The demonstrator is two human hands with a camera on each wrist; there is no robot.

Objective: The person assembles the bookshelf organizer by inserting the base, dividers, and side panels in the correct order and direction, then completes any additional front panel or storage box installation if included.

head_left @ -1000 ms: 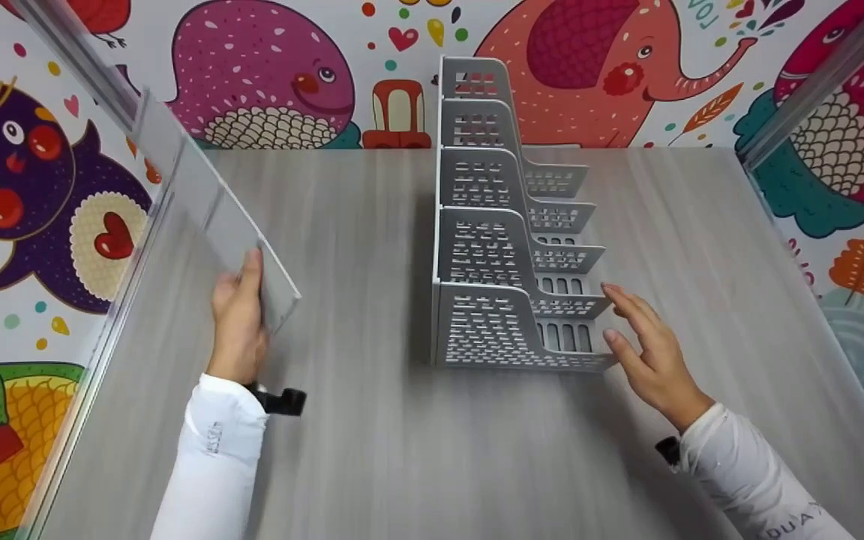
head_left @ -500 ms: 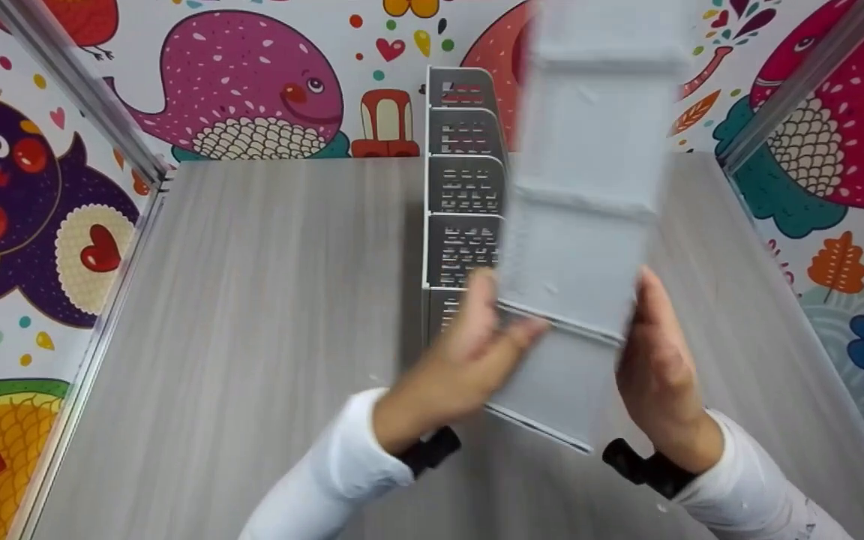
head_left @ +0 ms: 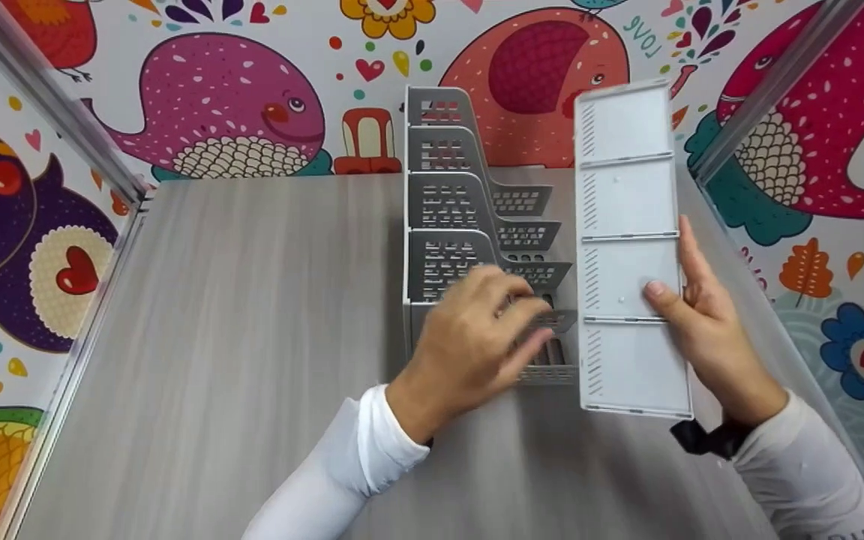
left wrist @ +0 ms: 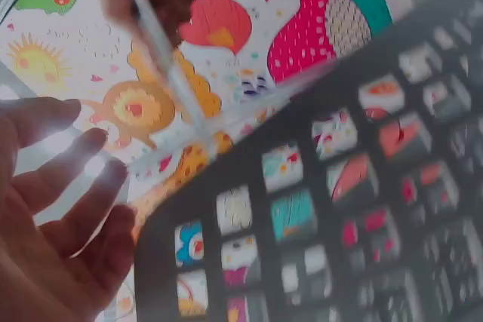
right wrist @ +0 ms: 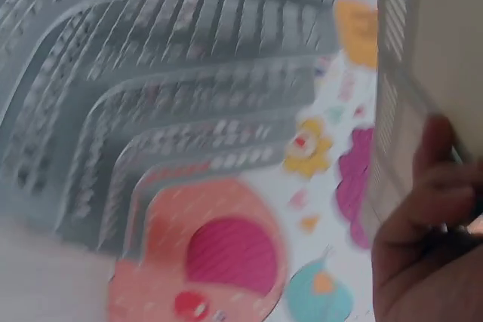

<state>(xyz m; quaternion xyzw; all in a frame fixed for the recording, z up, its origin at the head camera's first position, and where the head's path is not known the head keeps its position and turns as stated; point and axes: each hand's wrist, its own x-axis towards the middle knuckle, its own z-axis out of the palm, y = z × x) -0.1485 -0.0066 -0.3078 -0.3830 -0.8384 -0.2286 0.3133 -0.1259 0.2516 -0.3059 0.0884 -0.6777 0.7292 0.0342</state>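
Note:
My right hand (head_left: 717, 330) grips a long white plastic panel (head_left: 631, 277) by its right edge, thumb pressed on its face. Crosswise ribs split the panel into several sections, with slanted slots along its left side. To its left a grey file organizer (head_left: 439, 199) stands on the table, its perforated dividers in a row. My left hand (head_left: 469, 345) is in front of the organizer's near end, hiding part of it, fingers loosely bent around nothing. In the left wrist view those fingers (left wrist: 72, 186) are beside a perforated divider (left wrist: 302, 224). The right wrist view shows the panel (right wrist: 430, 50) edge-on.
The organizer stands on a grey wood-grain table (head_left: 252, 315). Behind it rises a wall (head_left: 229, 105) printed with cartoon animals. Metal posts (head_left: 64, 97) stand at the table's back corners.
The panel went from my left hand at the left, through both hands, to my right hand at the right. My left hand let go and moved back left to the organizer.

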